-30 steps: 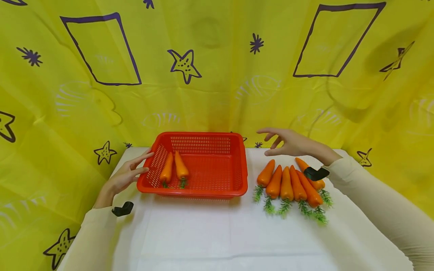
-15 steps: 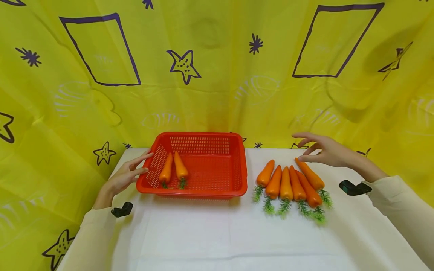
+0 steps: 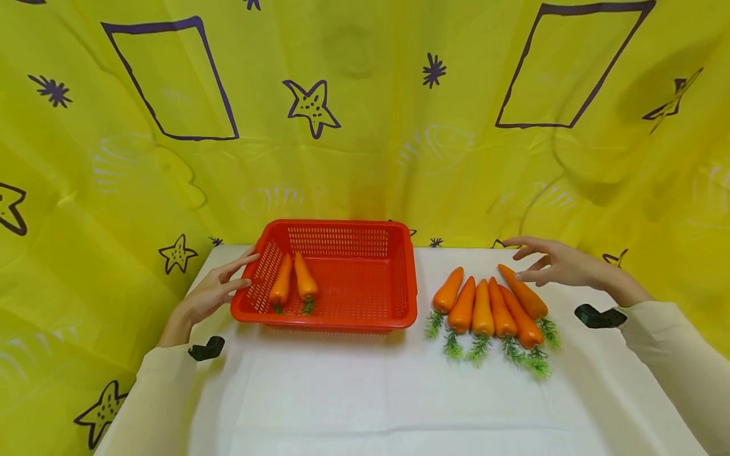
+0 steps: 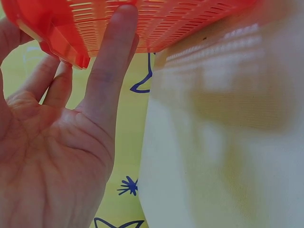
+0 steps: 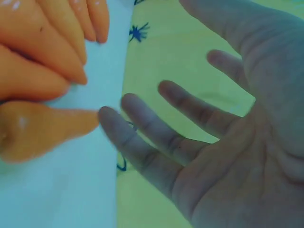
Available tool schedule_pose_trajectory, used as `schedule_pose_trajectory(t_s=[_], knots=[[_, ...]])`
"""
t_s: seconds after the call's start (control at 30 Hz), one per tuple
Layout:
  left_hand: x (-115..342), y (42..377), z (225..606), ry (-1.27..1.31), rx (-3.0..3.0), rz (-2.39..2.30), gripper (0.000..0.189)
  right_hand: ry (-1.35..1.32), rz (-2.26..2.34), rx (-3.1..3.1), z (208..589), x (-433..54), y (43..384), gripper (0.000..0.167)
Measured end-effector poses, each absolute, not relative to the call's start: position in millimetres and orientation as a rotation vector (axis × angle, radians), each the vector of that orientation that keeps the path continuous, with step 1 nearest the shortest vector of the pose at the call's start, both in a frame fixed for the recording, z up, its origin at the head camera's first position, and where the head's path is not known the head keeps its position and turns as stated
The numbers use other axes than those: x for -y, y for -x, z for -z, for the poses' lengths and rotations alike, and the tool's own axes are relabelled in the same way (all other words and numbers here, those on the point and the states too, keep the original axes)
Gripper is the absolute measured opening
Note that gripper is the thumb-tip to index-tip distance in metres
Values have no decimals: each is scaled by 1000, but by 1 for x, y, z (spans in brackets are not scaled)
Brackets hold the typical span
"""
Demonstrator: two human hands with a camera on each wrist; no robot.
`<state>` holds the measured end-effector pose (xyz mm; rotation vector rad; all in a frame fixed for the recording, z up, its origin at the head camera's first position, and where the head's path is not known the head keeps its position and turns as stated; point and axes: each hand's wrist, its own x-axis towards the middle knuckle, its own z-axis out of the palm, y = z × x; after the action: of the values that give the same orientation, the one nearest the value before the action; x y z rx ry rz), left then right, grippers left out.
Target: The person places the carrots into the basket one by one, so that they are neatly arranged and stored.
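Note:
A red plastic basket stands on the white table, with two orange carrots with green tops lying at its left end. My left hand touches the basket's left side; in the left wrist view a straight finger reaches its slotted wall. To the right, several carrots lie fanned out, tips pointing away from me. Over the tip of the rightmost carrot my right hand hovers, fingers spread and loosely bent, holding nothing. The right wrist view shows one fingertip right at that carrot's tip.
A yellow curtain with sea-creature drawings hangs behind and beside the table. White cloth covers the table. Each wrist has a small black device near the sleeve cuff.
My right hand has moved right, from beside the basket to the rightmost carrot, then lowered slightly. The left hand, basket and carrots have stayed in place.

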<state>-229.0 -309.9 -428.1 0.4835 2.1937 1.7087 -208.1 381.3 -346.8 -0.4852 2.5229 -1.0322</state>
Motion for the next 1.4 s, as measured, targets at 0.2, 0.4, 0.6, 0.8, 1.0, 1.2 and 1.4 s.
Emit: schedule_pose_trajectory(t_s=[0.2, 0.4, 0.6, 0.8, 1.0, 1.2, 1.4], knots=[[309, 229, 426, -486, -2188, -1714, 62, 434, 1034, -2450, 366, -397, 218, 77], [309, 229, 426, -477, -2200, -1696, 62, 370, 1043, -2403, 389, -409, 225, 76], [309, 230, 428, -460, -2194, -1696, 62, 307, 1047, -2351, 405, -415, 229, 77], [311, 232, 429, -478, -2200, -1692, 62, 293, 1033, -2326, 413, -416, 233, 75], [311, 232, 428, -495, -2204, -1682, 62, 286, 1024, -2303, 417, -418, 234, 71], [312, 232, 428, -507, -2225, -1661, 62, 278, 1005, -2302, 418, -417, 235, 70], [311, 232, 428, -513, -2228, -1649, 62, 256, 1018, -2301, 421, -416, 234, 70]])
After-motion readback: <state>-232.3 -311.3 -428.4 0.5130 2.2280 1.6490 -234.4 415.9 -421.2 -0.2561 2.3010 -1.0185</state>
